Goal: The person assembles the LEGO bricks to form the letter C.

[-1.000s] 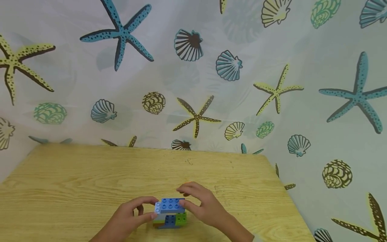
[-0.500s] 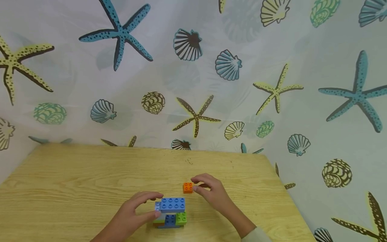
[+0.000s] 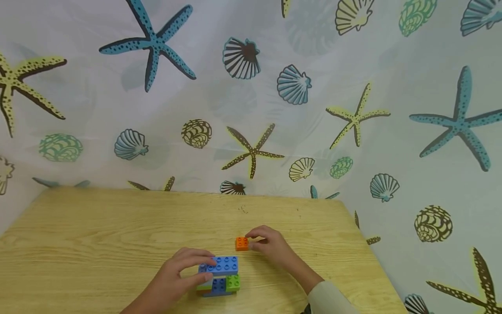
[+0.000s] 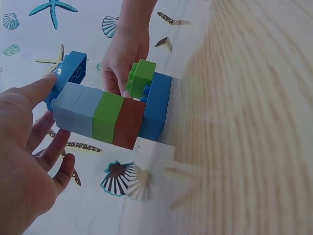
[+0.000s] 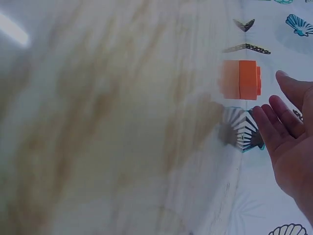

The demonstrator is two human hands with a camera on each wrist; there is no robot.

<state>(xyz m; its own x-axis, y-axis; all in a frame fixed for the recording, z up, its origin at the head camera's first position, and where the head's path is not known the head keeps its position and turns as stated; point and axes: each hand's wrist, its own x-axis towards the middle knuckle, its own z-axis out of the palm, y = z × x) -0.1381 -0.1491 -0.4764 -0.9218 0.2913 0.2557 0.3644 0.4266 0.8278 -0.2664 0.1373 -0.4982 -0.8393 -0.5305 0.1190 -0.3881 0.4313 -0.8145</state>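
Note:
A small toy-brick structure stands on the table, with a long blue brick (image 3: 230,264) across its top. In the left wrist view its column shows light blue bricks (image 4: 78,108), a green brick (image 4: 107,116) and a brown brick (image 4: 129,123), beside a blue base brick (image 4: 157,105) bearing another green brick (image 4: 143,74). My left hand (image 3: 172,275) holds the structure's upper left end, thumb at the front and a finger over the top. Beyond it, an orange brick (image 3: 241,244) sits on the table. My right hand (image 3: 272,247) is beside that brick, thumb and fingers spread apart at its right side.
The wood-grain table (image 3: 98,231) reaches back to a white curtain (image 3: 168,109) printed with starfish and shells, which also runs along the right side. A pale sleeve (image 3: 329,298) covers my right forearm.
My right hand has left the structure's top and moved back and right to the orange brick, which it was hiding. My left hand has shifted slightly further over the top blue brick.

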